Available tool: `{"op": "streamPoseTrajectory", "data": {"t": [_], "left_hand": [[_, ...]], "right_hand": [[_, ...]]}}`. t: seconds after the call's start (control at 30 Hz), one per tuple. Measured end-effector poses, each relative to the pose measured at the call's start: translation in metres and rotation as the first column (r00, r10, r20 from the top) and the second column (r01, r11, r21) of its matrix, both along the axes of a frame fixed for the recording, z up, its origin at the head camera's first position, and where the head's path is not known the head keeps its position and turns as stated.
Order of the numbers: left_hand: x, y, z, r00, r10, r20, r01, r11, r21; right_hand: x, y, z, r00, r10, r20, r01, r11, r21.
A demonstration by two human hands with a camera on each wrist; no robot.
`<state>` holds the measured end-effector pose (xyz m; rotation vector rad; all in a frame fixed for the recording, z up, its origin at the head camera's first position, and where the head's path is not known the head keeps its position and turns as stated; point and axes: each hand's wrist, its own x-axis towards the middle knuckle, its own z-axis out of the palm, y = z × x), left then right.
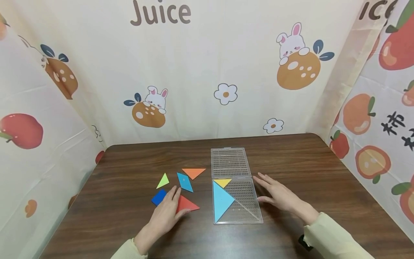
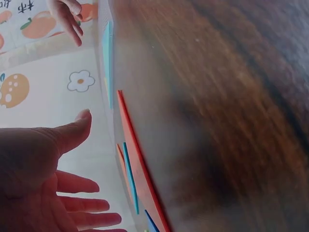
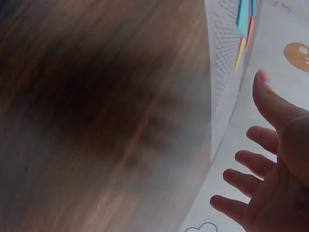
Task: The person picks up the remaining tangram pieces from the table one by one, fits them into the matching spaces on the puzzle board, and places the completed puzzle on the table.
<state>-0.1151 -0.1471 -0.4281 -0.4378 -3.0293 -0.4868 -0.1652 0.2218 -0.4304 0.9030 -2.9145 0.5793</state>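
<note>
My left hand [image 1: 163, 216] is held over the red triangle [image 1: 188, 204], its fingers spread and nothing in its grasp. Part of that tangram piece is hidden beneath the fingers, and a dark blue piece [image 1: 159, 197] shows at their left. In the left wrist view the red triangle [image 2: 138, 164] appears nearly edge-on beside the thumb. My right hand [image 1: 279, 194] has its fingers extended by the right edge of a clear hinged case [image 1: 260, 216]. Inside the case's near half lie a large light blue triangle [image 1: 221, 201] and a yellow triangle [image 1: 223, 182].
Beyond the left hand lie a lime green triangle [image 1: 163, 181], a blue parallelogram [image 1: 185, 182] and an orange triangle [image 1: 194, 173]. The case's far half [image 1: 230, 163] lies folded open flat. A printed curtain [image 1: 200, 122] borders the back of the wooden table [image 1: 129, 172].
</note>
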Motion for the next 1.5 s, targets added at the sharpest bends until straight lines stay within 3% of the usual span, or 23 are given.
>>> {"op": "streamPoseTrajectory", "data": {"t": [0.23,0.8,1.5], "left_hand": [[-0.001,-0.001,-0.004,1.0,0.031,0.004,-0.031,0.999,0.016],[-0.014,-0.007,-0.004,0.999,0.04,0.026,-0.041,0.998,0.048],[-0.027,-0.006,-0.003,0.987,0.111,0.12,-0.115,0.993,0.022]], "right_hand": [[-0.002,-0.002,-0.005,0.997,0.045,0.06,-0.046,0.999,0.007],[-0.009,0.0,-0.017,0.989,0.114,0.097,-0.118,0.993,0.032],[-0.01,-0.001,-0.021,0.988,0.117,0.103,-0.122,0.991,0.053]]}}
